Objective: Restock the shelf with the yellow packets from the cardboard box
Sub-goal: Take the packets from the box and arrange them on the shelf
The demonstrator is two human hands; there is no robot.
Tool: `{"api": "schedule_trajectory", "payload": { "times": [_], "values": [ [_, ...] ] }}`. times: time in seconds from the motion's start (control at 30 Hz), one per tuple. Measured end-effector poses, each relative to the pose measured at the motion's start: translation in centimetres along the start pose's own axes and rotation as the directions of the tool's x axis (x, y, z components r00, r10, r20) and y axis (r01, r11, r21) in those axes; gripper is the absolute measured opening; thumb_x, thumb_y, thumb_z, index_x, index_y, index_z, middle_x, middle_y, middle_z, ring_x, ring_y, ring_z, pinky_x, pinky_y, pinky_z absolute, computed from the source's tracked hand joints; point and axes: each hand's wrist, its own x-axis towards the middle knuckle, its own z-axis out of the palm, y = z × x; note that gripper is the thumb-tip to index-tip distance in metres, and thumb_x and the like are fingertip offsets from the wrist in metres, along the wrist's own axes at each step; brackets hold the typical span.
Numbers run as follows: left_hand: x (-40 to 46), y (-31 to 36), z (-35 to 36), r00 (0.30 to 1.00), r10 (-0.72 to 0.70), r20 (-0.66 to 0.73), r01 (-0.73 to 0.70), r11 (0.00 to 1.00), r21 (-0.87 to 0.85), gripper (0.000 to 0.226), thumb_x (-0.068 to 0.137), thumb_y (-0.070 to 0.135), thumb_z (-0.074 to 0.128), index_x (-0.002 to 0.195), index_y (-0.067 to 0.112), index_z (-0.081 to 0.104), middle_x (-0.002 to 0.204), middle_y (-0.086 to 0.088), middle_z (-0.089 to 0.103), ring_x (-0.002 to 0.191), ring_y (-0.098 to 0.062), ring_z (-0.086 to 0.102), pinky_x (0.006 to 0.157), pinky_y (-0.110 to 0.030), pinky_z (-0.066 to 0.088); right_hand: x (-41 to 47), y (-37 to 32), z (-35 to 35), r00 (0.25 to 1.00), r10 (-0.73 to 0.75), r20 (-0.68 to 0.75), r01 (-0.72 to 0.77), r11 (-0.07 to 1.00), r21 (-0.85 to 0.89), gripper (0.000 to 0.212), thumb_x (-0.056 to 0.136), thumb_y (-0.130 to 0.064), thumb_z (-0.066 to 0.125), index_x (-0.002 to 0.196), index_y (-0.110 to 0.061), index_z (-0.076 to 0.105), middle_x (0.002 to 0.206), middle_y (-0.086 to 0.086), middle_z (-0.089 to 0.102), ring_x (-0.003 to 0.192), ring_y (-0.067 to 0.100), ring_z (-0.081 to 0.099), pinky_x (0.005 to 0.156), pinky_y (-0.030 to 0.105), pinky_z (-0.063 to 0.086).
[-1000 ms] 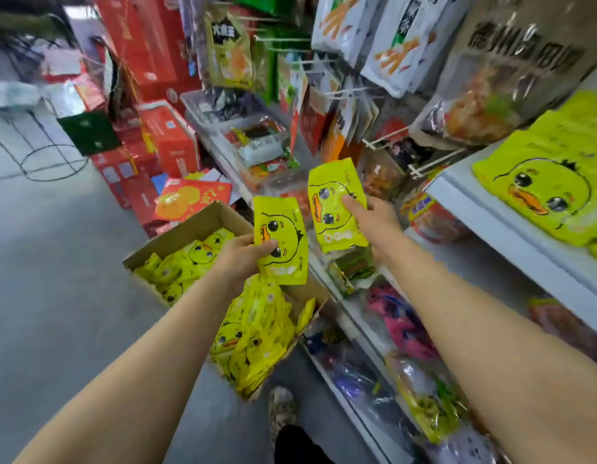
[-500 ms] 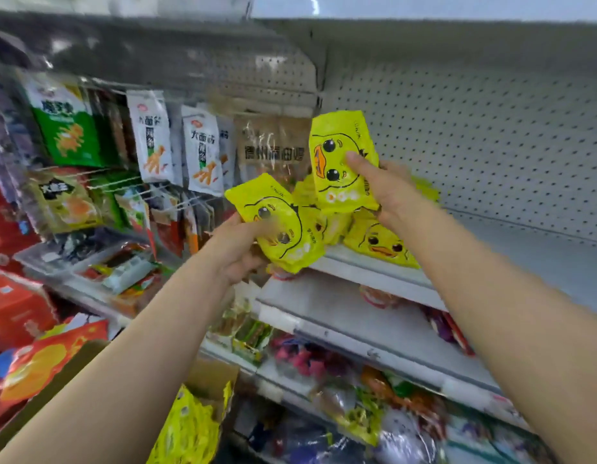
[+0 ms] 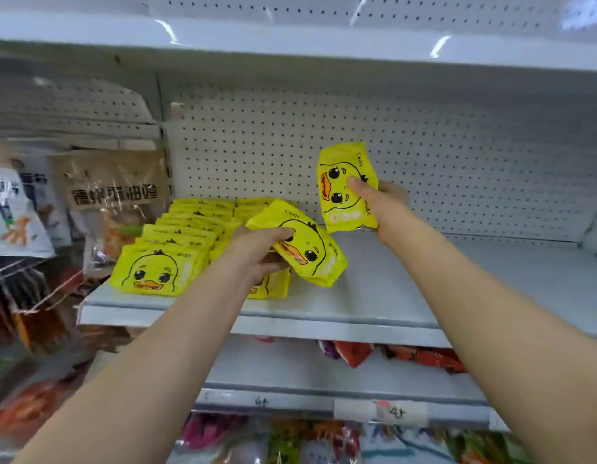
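L hand [image 3: 257, 249] grips a glossy yellow packet [image 3: 307, 246] w/ duck face, tilted over the grey metal shelf [image 3: 374, 296]. R hand [image 3: 384, 205] pinches another packet [image 3: 340, 185] upright near the pegboard [image 3: 458, 145]. Flat packet rows [image 3: 176, 249] lie at shelf's left.

In my right hand [image 3: 387, 204] I pinch a glossy yellow plastic packet printed with a cartoon duck face [image 3: 345, 187], upright, above the white metal shelf [image 3: 391, 283]. My left hand [image 3: 257, 251] grips a second, tilted one [image 3: 307, 246]; left of it, rows of the same packets [image 3: 176, 242] lie stacked.
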Motion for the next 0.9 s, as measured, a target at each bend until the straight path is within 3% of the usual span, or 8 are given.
{"api": "schedule_trajectory", "payload": {
  "times": [0.07, 0.2, 0.37, 0.5, 0.57, 0.77, 0.9],
  "values": [
    [1.6, -0.1, 2.4, 1.000, -0.008, 0.020, 0.008, 1.000, -0.004, 0.040, 0.078, 0.002, 0.075, 0.117, 0.002, 0.063, 0.082, -0.011, 0.071, 0.059, -0.020, 0.068, 0.044, -0.031, 0.054, 2.1, 0.4, -2.2, 0.998, -0.009, -0.057, 0.008, 1.000, -0.028, 0.012, 0.084, -0.028, 0.079, 0.084, -0.018, 0.071, 0.092, 0.008, 0.075, 0.083, 0.025, 0.074, 0.074, 0.039, 0.061],
    [4.6, -0.4, 6.1, 0.998, -0.035, 0.053, 0.038, 0.997, -0.061, 0.033, 0.081, 0.008, 0.076, 0.111, 0.002, 0.065, 0.077, -0.011, 0.072, 0.059, -0.022, 0.070, 0.048, -0.036, 0.058, 5.9, 1.2, -5.1, 0.995, -0.012, -0.095, 0.007, 0.999, -0.052, 0.012, 0.084, -0.029, 0.078, 0.082, -0.021, 0.070, 0.088, 0.003, 0.074, 0.076, 0.016, 0.073, 0.068, 0.028, 0.060],
    [7.9, -0.3, 9.0, 0.999, -0.033, 0.026, 0.036, 0.993, -0.116, 0.036, 0.077, 0.018, 0.081, 0.107, 0.009, 0.064, 0.088, -0.008, 0.073, 0.064, -0.019, 0.069, 0.052, -0.028, 0.054, 9.4, 2.1, -6.8, 0.996, 0.007, -0.094, -0.012, 0.998, -0.054, 0.012, 0.084, -0.030, 0.079, 0.084, -0.021, 0.071, 0.091, 0.004, 0.075, 0.083, 0.020, 0.073, 0.074, 0.034, 0.061],
    [9.0, -0.4, 9.8, 0.993, -0.101, 0.059, 0.108, 0.986, -0.130, 0.012, 0.081, 0.009, 0.077, 0.083, 0.009, 0.064, 0.068, -0.006, 0.072, 0.053, -0.015, 0.067, 0.045, -0.026, 0.055, 10.3, 2.6, -7.2, 0.994, 0.010, -0.108, -0.016, 0.998, -0.054, 0.010, 0.084, -0.027, 0.078, 0.086, -0.020, 0.071, 0.092, 0.006, 0.075, 0.084, 0.021, 0.073, 0.073, 0.032, 0.060],
    [8.8, -0.7, 9.6, 0.987, -0.137, 0.084, 0.146, 0.983, -0.108, 0.010, 0.083, 0.006, 0.074, 0.080, 0.008, 0.065, 0.075, -0.008, 0.071, 0.060, -0.018, 0.067, 0.048, -0.029, 0.058, 10.2, 3.0, -7.3, 0.992, 0.011, -0.126, -0.020, 0.998, -0.065, 0.012, 0.083, -0.028, 0.079, 0.086, -0.019, 0.072, 0.093, 0.007, 0.075, 0.083, 0.021, 0.073, 0.073, 0.032, 0.060],
    [7.7, -0.9, 7.6, 0.974, -0.185, 0.132, 0.199, 0.975, -0.102, 0.019, 0.081, -0.005, 0.071, 0.096, 0.004, 0.065, 0.096, -0.009, 0.070, 0.075, -0.019, 0.067, 0.045, -0.030, 0.057, 8.4, 3.0, -6.7, 0.987, 0.009, -0.163, -0.018, 0.998, -0.053, 0.011, 0.083, -0.028, 0.079, 0.083, -0.020, 0.072, 0.093, 0.010, 0.075, 0.080, 0.025, 0.073, 0.070, 0.035, 0.060],
    [6.7, -2.0, 6.3, 0.954, -0.218, 0.208, 0.242, 0.966, -0.097, 0.020, 0.083, 0.002, 0.071, 0.100, 0.011, 0.066, 0.087, -0.005, 0.073, 0.073, -0.018, 0.069, 0.058, -0.034, 0.061, 7.0, 3.1, -6.1, 0.984, 0.019, -0.178, -0.022, 1.000, -0.020, 0.012, 0.082, -0.028, 0.080, 0.084, -0.020, 0.072, 0.094, 0.010, 0.076, 0.085, 0.027, 0.074, 0.075, 0.042, 0.060]
  ]
}}
